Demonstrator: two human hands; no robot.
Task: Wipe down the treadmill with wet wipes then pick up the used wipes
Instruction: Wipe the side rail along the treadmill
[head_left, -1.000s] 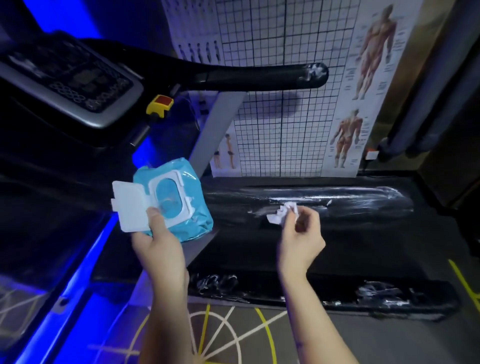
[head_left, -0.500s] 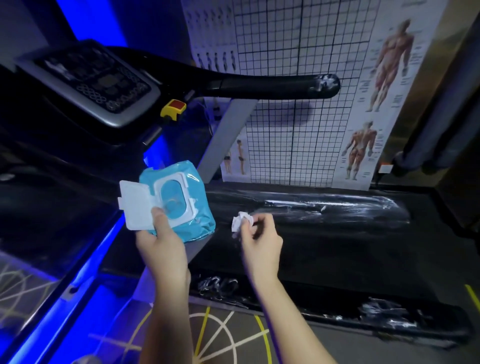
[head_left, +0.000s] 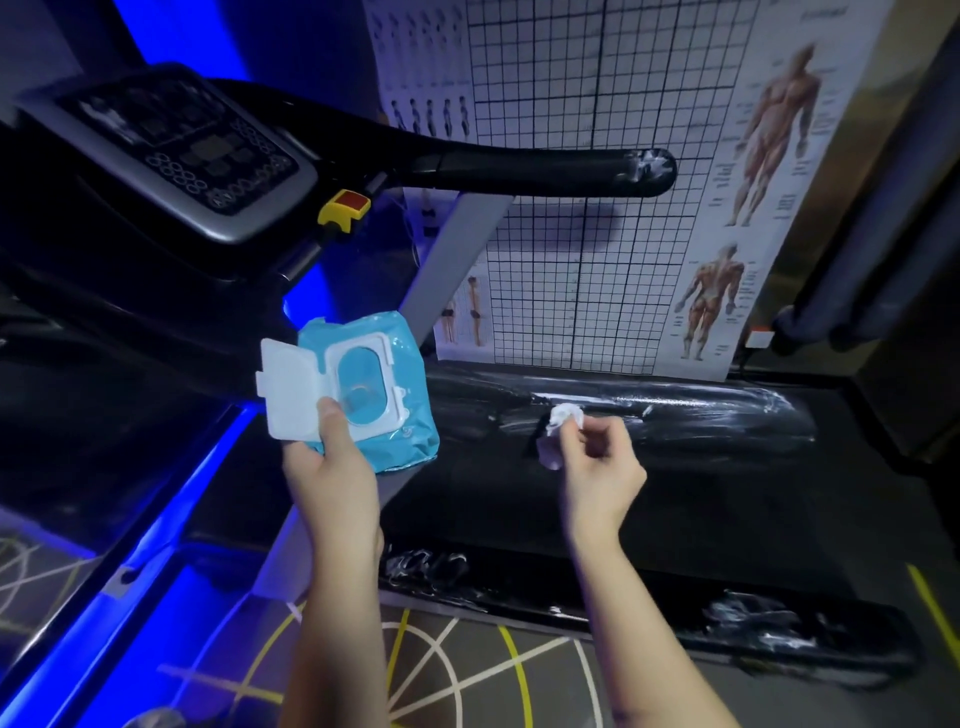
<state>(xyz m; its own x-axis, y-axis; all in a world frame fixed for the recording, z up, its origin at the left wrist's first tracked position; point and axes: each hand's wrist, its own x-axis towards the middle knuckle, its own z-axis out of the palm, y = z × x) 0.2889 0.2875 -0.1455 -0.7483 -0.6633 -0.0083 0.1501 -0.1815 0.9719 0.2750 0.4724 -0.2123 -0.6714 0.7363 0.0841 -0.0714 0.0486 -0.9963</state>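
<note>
My left hand (head_left: 332, 467) grips a blue pack of wet wipes (head_left: 405, 415), thumb on its white flip lid (head_left: 288, 395), which stands open. My right hand (head_left: 602, 462) pinches a small crumpled white wipe (head_left: 553, 434) between thumb and fingertips, held above the black treadmill belt (head_left: 675, 499). The treadmill's console (head_left: 171, 150) is at the upper left and its black handrail (head_left: 519, 169) runs across above my hands. Plastic wrap shines on the far side rail (head_left: 675, 410) and the near side rail (head_left: 727, 623).
A yellow and red safety key (head_left: 345, 208) sits under the console. A grey upright post (head_left: 457, 260) rises behind the pack. Grid and anatomy posters (head_left: 727, 182) cover the wall behind. Blue light strips (head_left: 156, 545) glow at the left; floor markings (head_left: 441, 670) lie below.
My right hand with the crumpled wipe swung left toward the pack, then back right over the belt. The left hand kept holding the open pack.
</note>
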